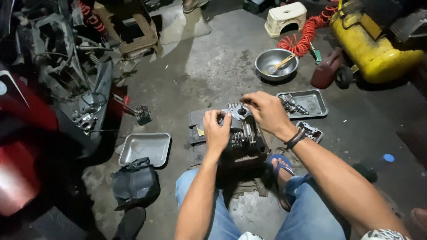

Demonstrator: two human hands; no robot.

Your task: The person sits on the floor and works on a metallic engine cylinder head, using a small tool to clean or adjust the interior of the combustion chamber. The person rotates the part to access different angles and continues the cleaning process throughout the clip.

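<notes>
On floor, both hands grip finned engine cylinder [240, 129] (left hand [216, 133], right hand [267, 111]); steel trays [147, 149] flank it.

This was a motorcycle repair workshop. On the stained concrete floor [213, 62] stood a partly stripped red motorcycle [49, 102], a yellow air compressor [373, 44] with an orange coiled hose [302, 40], metal parts trays [144, 149] and a finned engine cylinder [242, 129].

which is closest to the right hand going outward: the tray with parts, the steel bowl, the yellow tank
From the right hand:
1. Tray with parts, just beside it on the right.
2. Steel bowl, farther up the floor.
3. Yellow tank, far top right.
</notes>
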